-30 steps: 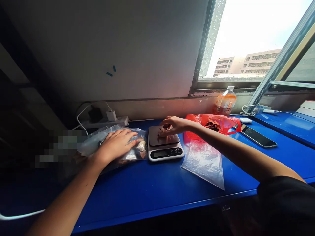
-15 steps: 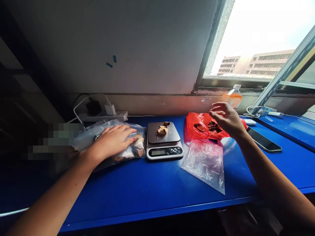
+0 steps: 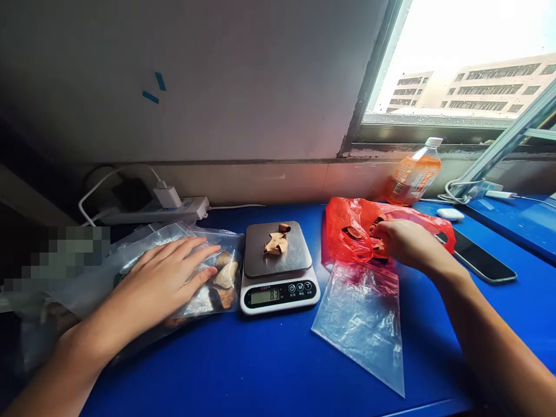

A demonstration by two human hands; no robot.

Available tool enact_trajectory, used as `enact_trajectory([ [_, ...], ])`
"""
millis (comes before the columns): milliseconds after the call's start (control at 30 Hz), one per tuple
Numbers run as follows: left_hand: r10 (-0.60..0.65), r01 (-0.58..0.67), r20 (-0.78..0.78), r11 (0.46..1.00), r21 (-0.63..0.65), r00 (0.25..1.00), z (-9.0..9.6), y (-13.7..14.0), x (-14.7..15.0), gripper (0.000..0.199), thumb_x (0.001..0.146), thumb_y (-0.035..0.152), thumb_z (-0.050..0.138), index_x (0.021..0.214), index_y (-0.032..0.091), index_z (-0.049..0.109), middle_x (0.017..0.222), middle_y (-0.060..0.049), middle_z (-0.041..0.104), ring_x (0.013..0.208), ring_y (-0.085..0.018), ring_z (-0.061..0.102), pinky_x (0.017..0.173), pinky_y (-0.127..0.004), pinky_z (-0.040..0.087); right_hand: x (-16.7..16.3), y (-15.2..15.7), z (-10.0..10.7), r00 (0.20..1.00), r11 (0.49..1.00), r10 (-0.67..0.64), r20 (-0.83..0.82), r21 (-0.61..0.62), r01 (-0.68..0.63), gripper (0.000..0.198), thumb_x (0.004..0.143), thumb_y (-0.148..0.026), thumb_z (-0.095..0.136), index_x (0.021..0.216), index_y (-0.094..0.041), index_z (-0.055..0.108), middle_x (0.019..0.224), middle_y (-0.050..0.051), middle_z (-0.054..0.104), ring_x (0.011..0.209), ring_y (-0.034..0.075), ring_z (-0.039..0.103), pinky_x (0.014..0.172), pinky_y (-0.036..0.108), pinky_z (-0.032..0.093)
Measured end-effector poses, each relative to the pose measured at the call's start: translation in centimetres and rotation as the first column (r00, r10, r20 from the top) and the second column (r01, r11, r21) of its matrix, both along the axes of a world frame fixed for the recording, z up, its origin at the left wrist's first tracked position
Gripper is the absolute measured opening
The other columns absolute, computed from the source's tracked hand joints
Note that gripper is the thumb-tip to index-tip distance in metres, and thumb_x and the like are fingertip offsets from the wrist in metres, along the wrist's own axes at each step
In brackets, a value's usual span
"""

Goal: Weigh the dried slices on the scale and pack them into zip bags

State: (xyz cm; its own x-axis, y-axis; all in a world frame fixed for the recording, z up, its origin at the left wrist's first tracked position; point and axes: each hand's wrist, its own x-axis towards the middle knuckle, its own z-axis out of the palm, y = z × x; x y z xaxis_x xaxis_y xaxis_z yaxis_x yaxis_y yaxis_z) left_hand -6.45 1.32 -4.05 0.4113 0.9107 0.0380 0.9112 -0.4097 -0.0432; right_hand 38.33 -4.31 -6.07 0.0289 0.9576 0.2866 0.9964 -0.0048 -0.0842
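My left hand (image 3: 167,275) lies palm down with fingers spread on a clear plastic bag (image 3: 197,307) that holds pale brown dried pieces (image 3: 226,275). Just right of that bag stands a digital kitchen scale (image 3: 278,292). On its steel plate are a star-shaped tan dried piece (image 3: 276,244) and a small curled one (image 3: 284,227); the display reads 8.3. My right hand (image 3: 402,240) dips into an open red plastic bag (image 3: 345,211) containing dark brown dried pieces (image 3: 354,233). Its fingers are curled together there, and whatever they grip is hidden.
A flat clear plastic bag (image 3: 362,324) lies in front of the red bag. Behind are an orange drink bottle (image 3: 414,174) and a white earphone case (image 3: 450,215). A phone (image 3: 484,255) rests at the right. A power strip (image 3: 186,209) with a charger runs along the wall.
My right hand has come down from above the red bag into it, and its fingers have curled. My left hand stays on the clear bag. The view has shifted closer to the table.
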Motion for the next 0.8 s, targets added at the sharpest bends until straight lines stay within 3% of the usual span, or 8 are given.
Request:
enact_trajectory([
  [67,-0.004,0.004,0.003,1.0,0.006,1.0,-0.1,0.0,-0.1,0.057,0.092,0.054,0.03,0.137,0.03,0.055,0.146,-0.003,0.05,0.139,-0.03,0.038,0.111,-0.051,0.031,-0.2,0.7,-0.7,0.997,0.993,0.018,0.076,-0.115,-0.01,0.02,0.074,-0.008,0.048,0.076,-0.016,0.066,0.076,0.011,0.07,0.068,0.023,0.064,0.06,0.031,0.043],
  [133,0.001,-0.001,0.002,1.0,0.028,1.0,-0.2,0.0,0.0,0.057,0.09,0.054,0.029,0.135,0.03,0.057,0.145,-0.002,0.052,0.137,-0.029,0.041,0.11,-0.05,0.032,-0.4,1.3,-1.0,0.998,0.992,0.042,0.054,-0.122,-0.035,0.029,0.075,-0.008,0.047,0.094,-0.014,0.068,0.091,0.014,0.073,0.081,0.027,0.068,0.067,0.034,0.048],
  [233,0.014,-0.014,-0.009,0.997,0.075,1.0,-0.6,0.2,0.2,0.063,0.086,0.056,0.026,0.131,0.029,0.06,0.142,-0.002,0.055,0.134,-0.029,0.046,0.109,-0.049,0.035,-0.5,1.9,-0.6,0.992,0.993,0.114,-0.048,0.015,-0.113,0.062,0.069,-0.003,0.046,0.128,-0.017,0.059,0.13,0.013,0.063,0.114,0.029,0.061,0.091,0.039,0.05],
  [333,-0.011,0.014,-0.018,0.988,0.154,1.0,-1.4,0.7,0.1,0.068,0.083,0.057,0.023,0.13,0.027,0.062,0.139,-0.003,0.058,0.131,-0.029,0.049,0.109,-0.049,0.035,-0.2,2.6,0.5,0.981,0.979,0.158,-0.114,0.15,-0.141,0.077,0.069,-0.001,0.045,0.142,-0.023,0.048,0.145,0.006,0.051,0.13,0.025,0.05,0.107,0.041,0.043],
  [433,-0.022,0.027,-0.026,0.978,0.208,0.999,-2.1,1.3,-0.1,0.067,0.084,0.056,0.022,0.131,0.028,0.061,0.136,-0.002,0.06,0.128,-0.029,0.052,0.107,-0.049,0.036,0.1,3.5,1.5,0.977,0.977,0.174,-0.124,0.145,-0.156,0.066,0.072,-0.006,0.049,0.135,-0.025,0.056,0.138,0.005,0.058,0.127,0.025,0.053,0.108,0.042,0.043],
  [533,-0.011,0.017,-0.035,0.984,0.177,0.999,-2.1,1.5,-0.2,0.067,0.085,0.056,0.022,0.131,0.029,0.061,0.137,-0.001,0.06,0.128,-0.028,0.052,0.107,-0.049,0.037,0.6,4.6,1.6,0.974,0.978,0.205,-0.098,0.048,-0.201,0.041,0.073,-0.013,0.055,0.111,-0.022,0.069,0.121,0.01,0.067,0.112,0.028,0.061,0.098,0.04,0.047],
  [633,0.008,-0.003,-0.048,0.993,0.121,0.999,-1.5,1.4,0.1,0.066,0.084,0.056,0.023,0.132,0.029,0.06,0.14,-0.001,0.057,0.131,-0.028,0.049,0.108,-0.048,0.036,1.0,5.0,0.5,0.986,0.99,0.139,-0.095,0.002,-0.139,0.019,0.072,-0.02,0.06,0.087,-0.019,0.071,0.097,0.011,0.072,0.093,0.028,0.065,0.085,0.036,0.05],
  [800,0.042,-0.035,-0.063,0.994,0.105,0.997,-1.1,1.1,0.3,0.066,0.085,0.055,0.023,0.135,0.029,0.058,0.143,0.0,0.054,0.134,-0.028,0.047,0.109,-0.049,0.035,0.4,4.3,-0.9,0.985,0.989,0.081,-0.149,-0.113,-0.099,0.014,0.076,-0.031,0.06,0.072,-0.02,0.067,0.075,0.007,0.07,0.072,0.021,0.062,0.065,0.027,0.044],
])
